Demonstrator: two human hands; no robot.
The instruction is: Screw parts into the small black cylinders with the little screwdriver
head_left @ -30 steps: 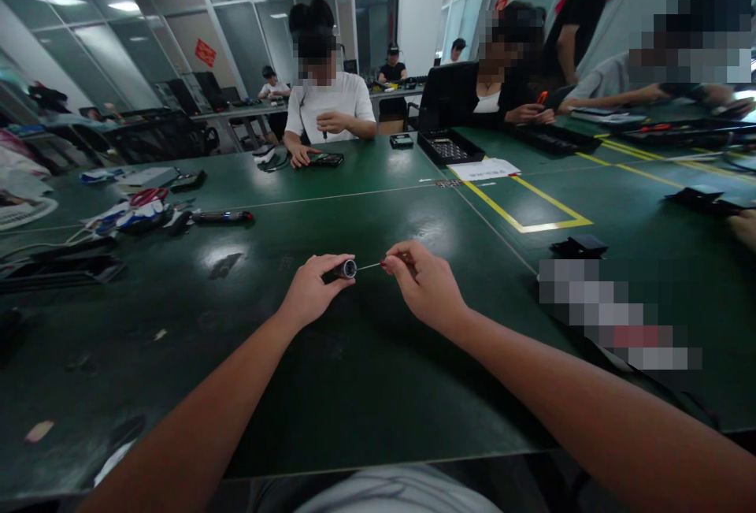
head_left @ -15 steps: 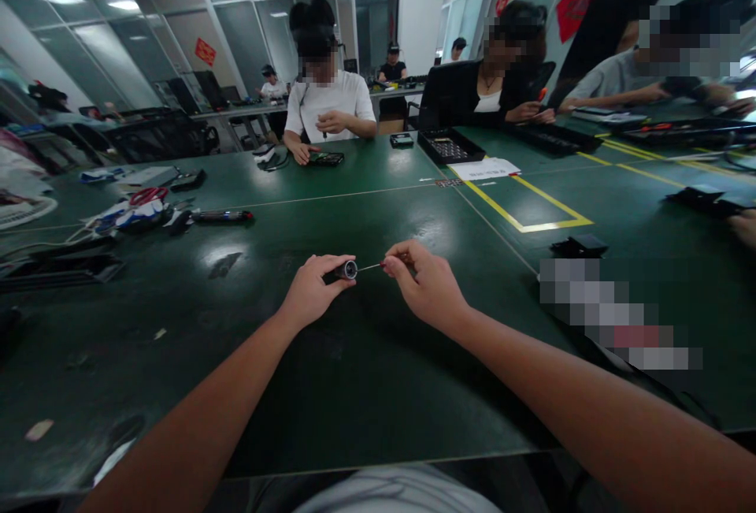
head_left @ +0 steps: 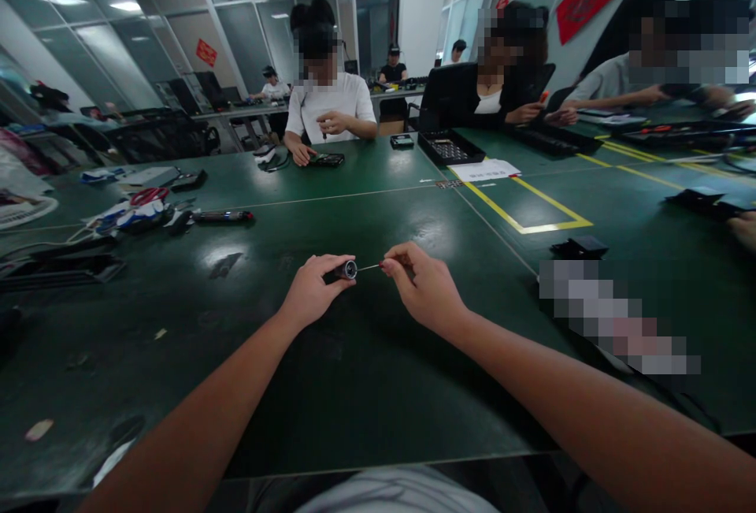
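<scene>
Two hands meet just above the green surface (head_left: 378,387): the left hand (head_left: 310,292) wraps tight around a small dark tube (head_left: 343,269), the right hand (head_left: 425,288) pinches a thin pin (head_left: 371,266) at its mouth, which looks to need steady aim.

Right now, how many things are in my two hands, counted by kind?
Small dark cylinder with a metal end: 1, in the left hand, cylinder.
Thin screwdriver with a red handle: 1, in the right hand, screwdriver, its tip at the cylinder's metal end.
Total: 2.
</scene>
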